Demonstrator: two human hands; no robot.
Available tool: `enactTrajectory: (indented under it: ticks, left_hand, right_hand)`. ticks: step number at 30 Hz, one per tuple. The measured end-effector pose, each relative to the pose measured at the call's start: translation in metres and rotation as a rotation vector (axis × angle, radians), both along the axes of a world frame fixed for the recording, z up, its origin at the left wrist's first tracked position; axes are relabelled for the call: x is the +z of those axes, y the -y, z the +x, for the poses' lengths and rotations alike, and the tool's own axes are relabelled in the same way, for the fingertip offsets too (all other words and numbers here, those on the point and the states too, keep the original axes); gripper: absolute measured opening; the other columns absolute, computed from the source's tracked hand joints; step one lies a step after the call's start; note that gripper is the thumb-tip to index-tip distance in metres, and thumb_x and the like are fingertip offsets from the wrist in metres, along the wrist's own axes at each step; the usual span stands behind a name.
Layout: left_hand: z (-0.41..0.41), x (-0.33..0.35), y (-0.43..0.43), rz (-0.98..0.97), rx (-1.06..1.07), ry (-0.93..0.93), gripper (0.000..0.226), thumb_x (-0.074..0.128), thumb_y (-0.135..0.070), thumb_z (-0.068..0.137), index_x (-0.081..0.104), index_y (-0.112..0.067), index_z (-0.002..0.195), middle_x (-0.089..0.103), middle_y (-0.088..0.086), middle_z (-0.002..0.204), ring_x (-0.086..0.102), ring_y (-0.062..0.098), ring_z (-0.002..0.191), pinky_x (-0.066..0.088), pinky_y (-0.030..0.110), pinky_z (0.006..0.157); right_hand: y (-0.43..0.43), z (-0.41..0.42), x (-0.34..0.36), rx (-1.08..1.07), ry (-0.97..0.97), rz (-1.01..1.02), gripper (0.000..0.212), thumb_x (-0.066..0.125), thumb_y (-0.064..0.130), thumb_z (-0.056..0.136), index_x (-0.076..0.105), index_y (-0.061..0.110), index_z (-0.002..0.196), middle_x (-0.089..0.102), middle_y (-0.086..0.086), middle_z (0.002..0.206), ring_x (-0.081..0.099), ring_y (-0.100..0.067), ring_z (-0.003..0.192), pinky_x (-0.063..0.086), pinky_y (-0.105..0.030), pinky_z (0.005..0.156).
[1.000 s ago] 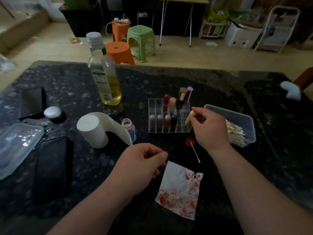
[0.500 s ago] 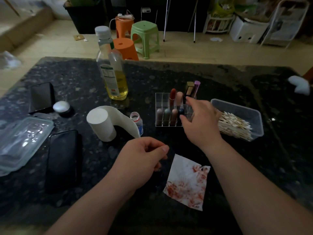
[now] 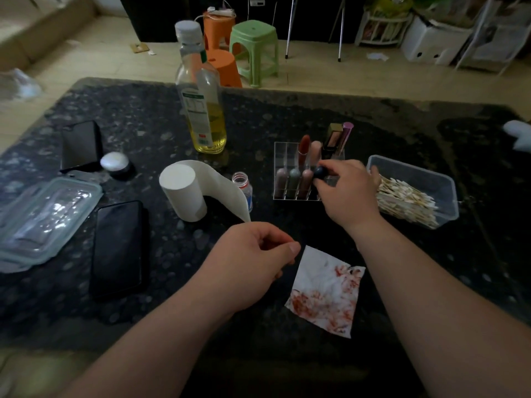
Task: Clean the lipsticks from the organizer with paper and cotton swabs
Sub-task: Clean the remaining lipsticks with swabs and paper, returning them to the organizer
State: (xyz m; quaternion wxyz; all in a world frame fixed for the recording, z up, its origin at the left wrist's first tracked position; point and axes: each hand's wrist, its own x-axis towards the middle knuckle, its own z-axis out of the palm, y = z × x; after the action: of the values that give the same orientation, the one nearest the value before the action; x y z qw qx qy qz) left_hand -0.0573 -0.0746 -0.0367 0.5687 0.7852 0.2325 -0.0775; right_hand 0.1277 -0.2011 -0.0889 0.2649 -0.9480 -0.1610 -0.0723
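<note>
— What is the right hand (image 3: pixel 349 193) doing?

— It is pinching the dark blue round-topped lipstick (image 3: pixel 319 172) at the right end of the front row in the clear plastic grid organizer (image 3: pixel 280 168), which is standing on the black speckled stone table (image 3: pixel 143 110). I would be lifting it straight up, so that its neighbours are not tipping. Then I would be carrying it to the red-stained white paper square (image 3: pixel 324 291) lying near the table's front edge.

— And the left hand (image 3: pixel 250 262)?

— It is hovering just beside that paper, fingers curled, thumb against forefinger. I cannot tell whether it is pinching anything. It should be pinning the paper flat during the wiping.

— How many of each am I seeing?

— I am counting eight lipsticks (image 3: pixel 303 147): four in front, four behind. There is one stained square and one white paper roll (image 3: pixel 182 191). One clear plastic tub (image 3: pixel 425 179) of cotton swabs (image 3: pixel 402 202), far too many to count, is sitting just right of the organizer. There is also one tall oil bottle (image 3: pixel 204 110), one small open bottle (image 3: pixel 242 185) and two dark phones (image 3: pixel 117 245).
</note>
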Motion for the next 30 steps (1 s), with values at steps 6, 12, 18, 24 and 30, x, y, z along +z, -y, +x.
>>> enactTrajectory:
  ticks: [6,12,18,24,30]
  left_hand:
    - [0.004,0.000,-0.006,0.066,-0.039,-0.020,0.006,0.072,-0.038,0.092,0.074,-0.035,0.087,0.075,-0.014,0.077,0.069,0.002,0.067,0.062,0.031,0.076]
    - [0.010,-0.001,-0.002,0.245,-0.055,0.003,0.027,0.073,-0.045,0.089,0.065,-0.036,0.113,0.066,-0.018,0.098,0.063,0.000,0.088,0.052,0.018,0.074]
    - [0.003,0.001,0.004,0.393,-0.067,0.125,0.054,0.078,-0.048,0.083,0.058,-0.033,0.131,0.061,-0.016,0.115,0.057,0.001,0.098,0.041,0.011,0.077]
    - [-0.006,0.002,0.016,0.447,-0.115,0.150,0.028,0.079,-0.042,0.085,0.072,-0.030,0.109,0.063,-0.021,0.086,0.059,-0.003,0.080,0.041,0.012,0.065]
    - [-0.014,-0.005,0.028,0.453,-0.199,0.165,0.027,0.075,-0.040,0.089,0.067,-0.037,0.114,0.059,-0.025,0.089,0.055,-0.009,0.084,0.038,0.008,0.066]
  right_hand:
    - [-0.001,-0.017,0.024,0.038,0.213,0.160,0.031,0.072,0.026,0.088,0.070,0.021,0.119,0.054,0.009,0.099,0.056,-0.023,0.112,0.029,-0.062,0.112]
    - [0.005,-0.054,0.052,0.136,0.132,0.364,0.027,0.077,0.027,0.086,0.068,0.022,0.111,0.060,0.015,0.099,0.061,-0.010,0.095,0.055,-0.032,0.088]
    - [0.018,-0.096,0.058,0.101,-0.402,0.576,0.019,0.083,0.021,0.081,0.069,0.019,0.093,0.073,0.004,0.083,0.069,-0.002,0.078,0.057,-0.016,0.069]
    - [0.041,-0.114,0.064,0.125,-0.644,0.611,0.020,0.083,0.021,0.081,0.068,0.015,0.094,0.076,-0.005,0.084,0.075,-0.017,0.077,0.062,-0.034,0.069]
    - [0.056,-0.119,0.073,0.218,-0.735,0.431,0.014,0.077,0.028,0.088,0.069,0.019,0.094,0.073,-0.006,0.079,0.071,-0.018,0.065,0.062,-0.036,0.061]
